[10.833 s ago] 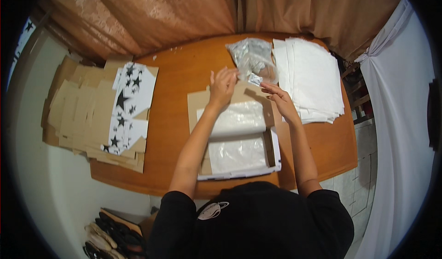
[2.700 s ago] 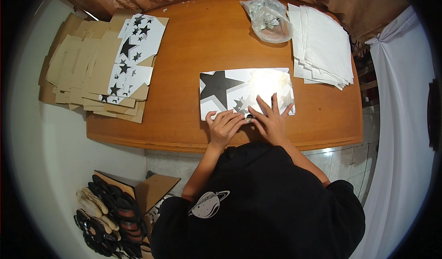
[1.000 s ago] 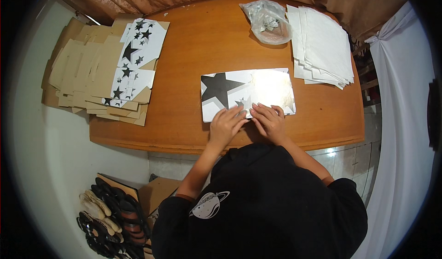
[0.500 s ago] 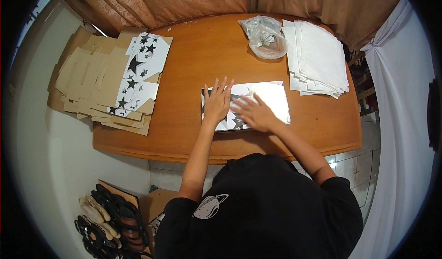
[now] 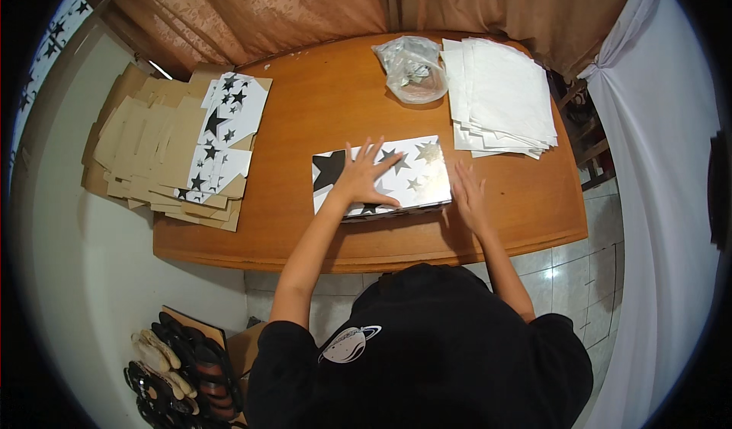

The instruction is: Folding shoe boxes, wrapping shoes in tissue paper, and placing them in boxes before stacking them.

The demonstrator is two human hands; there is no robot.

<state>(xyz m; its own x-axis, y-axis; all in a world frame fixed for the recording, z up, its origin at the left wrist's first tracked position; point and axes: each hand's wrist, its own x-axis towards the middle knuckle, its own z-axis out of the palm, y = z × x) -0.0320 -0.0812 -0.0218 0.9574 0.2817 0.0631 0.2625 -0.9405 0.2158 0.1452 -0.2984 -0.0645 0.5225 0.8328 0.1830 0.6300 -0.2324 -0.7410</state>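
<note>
A star-printed box [image 5: 381,176] lies near the wooden table's [image 5: 305,124] front edge. At its 1 o'clock sits a stack of paper sheets [image 5: 503,97], at 12 a plastic bag [image 5: 413,67], and at 9 a pile of flattened cardboard boxes [image 5: 171,151] overhanging the table's edge.

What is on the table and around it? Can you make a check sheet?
Surface: round-edged wooden table, orange-brown.
Job's things: flat box with black stars near the front edge.
Clutter: stack of white sheets; clear bag in a bowl; pile of flat cardboard and star-printed blanks.
Hands: left hand spread flat on the box; right hand at the box's right end, fingers open.
Cables: nothing seen.
Surroundings: brown curtain; white cloth; footwear on the floor.
</note>
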